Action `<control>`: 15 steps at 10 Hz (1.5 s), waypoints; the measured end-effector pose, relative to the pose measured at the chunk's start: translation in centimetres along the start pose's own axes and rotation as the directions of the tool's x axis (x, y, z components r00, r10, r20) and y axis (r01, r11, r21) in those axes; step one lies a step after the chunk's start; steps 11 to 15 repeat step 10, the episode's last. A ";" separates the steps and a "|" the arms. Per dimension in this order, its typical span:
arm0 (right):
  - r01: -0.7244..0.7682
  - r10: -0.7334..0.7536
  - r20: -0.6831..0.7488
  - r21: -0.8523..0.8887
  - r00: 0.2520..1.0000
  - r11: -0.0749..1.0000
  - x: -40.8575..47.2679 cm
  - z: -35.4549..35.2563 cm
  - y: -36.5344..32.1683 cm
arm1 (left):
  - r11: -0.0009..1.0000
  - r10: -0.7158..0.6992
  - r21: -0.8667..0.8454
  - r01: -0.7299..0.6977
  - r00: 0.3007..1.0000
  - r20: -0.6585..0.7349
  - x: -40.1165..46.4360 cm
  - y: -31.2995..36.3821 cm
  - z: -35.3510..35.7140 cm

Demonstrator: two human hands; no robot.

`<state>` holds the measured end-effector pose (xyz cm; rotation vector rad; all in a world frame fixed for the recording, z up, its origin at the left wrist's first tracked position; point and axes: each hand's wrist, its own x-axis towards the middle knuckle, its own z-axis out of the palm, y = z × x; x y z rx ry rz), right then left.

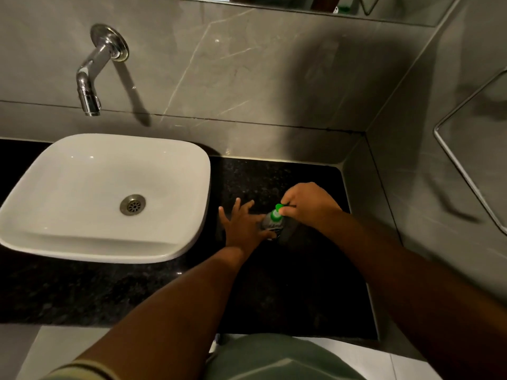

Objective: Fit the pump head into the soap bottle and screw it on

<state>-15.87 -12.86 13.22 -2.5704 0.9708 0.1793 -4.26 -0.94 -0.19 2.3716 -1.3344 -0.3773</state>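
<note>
The dark worktop [288,283] is hemmed by the white sink [104,242] on the left and the tiled corner wall [384,187] on the right and behind, leaving a narrow strip of free stone. The soap bottle [271,224] stands in that strip. The left hand [242,224] reaches in with fingers splayed wide, its thumb side against the bottle's body. The right hand [308,205] comes from above, fingers closed around the green pump head [276,212] seated on the bottle's top
</note>
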 end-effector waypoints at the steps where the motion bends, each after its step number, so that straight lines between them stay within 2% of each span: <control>1: -0.224 0.212 0.074 0.290 0.975 0.930 0.0 0.5 -0.4 | 0.999 0.016 0.033 -0.016 1.000 0.010 0.2 0.0 0.0; 2: -0.343 0.305 0.158 0.493 0.939 0.800 -0.5 1.3 -0.8 | 0.998 0.029 0.059 -0.031 0.999 0.026 0.3 -0.1 -0.2; 3: -0.357 0.322 0.178 0.650 0.930 0.671 -0.8 1.8 -0.8 | 0.997 0.030 0.069 -0.034 0.998 0.055 0.5 -0.2 -0.5; 7: -0.386 0.356 0.205 0.722 0.912 0.574 -1.3 2.8 -0.8 | 0.999 0.010 0.052 -0.017 0.991 0.136 0.2 0.2 -1.1; 9: -0.398 0.334 0.244 0.738 0.910 0.545 -2.1 2.4 -0.8 | 0.997 0.003 0.073 -0.014 0.988 0.155 0.2 0.3 -1.4; 10: -0.314 0.367 0.081 0.704 0.927 0.637 -4.1 0.9 -0.8 | 0.996 -0.017 0.093 0.001 0.984 0.180 0.5 -0.1 -1.2; 15: -0.314 0.367 0.081 0.704 0.927 0.637 -4.1 0.9 -0.8 | 0.996 -0.017 0.093 0.001 0.984 0.180 0.5 -0.1 -1.2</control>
